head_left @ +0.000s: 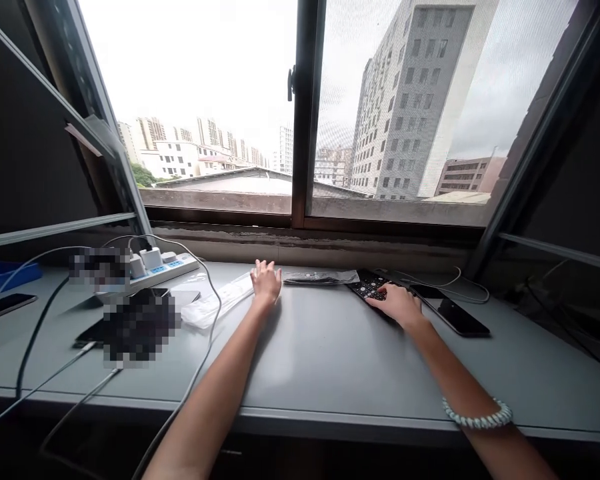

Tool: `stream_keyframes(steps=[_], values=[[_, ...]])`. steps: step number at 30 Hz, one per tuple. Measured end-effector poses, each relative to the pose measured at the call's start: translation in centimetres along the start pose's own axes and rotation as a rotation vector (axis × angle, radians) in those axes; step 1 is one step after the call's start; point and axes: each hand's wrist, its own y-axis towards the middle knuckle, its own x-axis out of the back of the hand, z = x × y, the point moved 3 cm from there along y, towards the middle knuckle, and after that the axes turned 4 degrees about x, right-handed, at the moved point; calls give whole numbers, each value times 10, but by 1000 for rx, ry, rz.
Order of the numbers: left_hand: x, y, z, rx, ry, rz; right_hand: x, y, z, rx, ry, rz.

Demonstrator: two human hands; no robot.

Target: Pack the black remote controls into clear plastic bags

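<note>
My left hand (266, 280) lies at the far part of the desk, its fingers stretched out and apart. It touches or rests beside the end of a long white item in a clear plastic bag (225, 297). On the right, my right hand (400, 305) reaches over a black remote control (367, 287) with many round buttons, thumb on one side and fingers curled on the other. The palm hides part of it. Between the hands, along the wall, is a dark long item in a clear bag (323, 277).
Beside my right hand lies a black phone (453, 312). On the left are a white power strip (173, 267) with plugs, a dark device (93, 330) partly blurred out, another phone (7, 305), a blue tray (10, 275) and loose cables. A window stands behind the grey desk (315, 360).
</note>
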Motion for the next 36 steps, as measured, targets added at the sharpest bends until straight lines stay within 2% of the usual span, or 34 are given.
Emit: stream_keyframes(steps=[3,6,8,10,13,16,20,24,29,36], values=[[-4,-13,-19,-224,-39,42,-4,-1,3,16,25,25],[-15,-31,-40,-418,-38,212,-12,-1,8,40,88,53],[-22,-41,-49,-461,-35,323,-18,0,12,76,144,54],[-25,-47,-52,-459,-28,376,-21,1,14,101,203,36],[-25,-47,-51,-444,3,392,-21,3,15,89,334,6],[-24,-45,-49,-432,27,417,-14,3,15,28,514,-30],[-27,-44,-49,-426,12,444,-3,1,16,-63,755,-149],[-32,-39,-48,-402,10,454,-1,0,19,-103,949,-217],[-38,-26,-43,-390,-21,486,-2,0,21,-119,1014,-223],[-38,-18,-38,-397,-62,501,-2,-3,26,-124,1083,-174]])
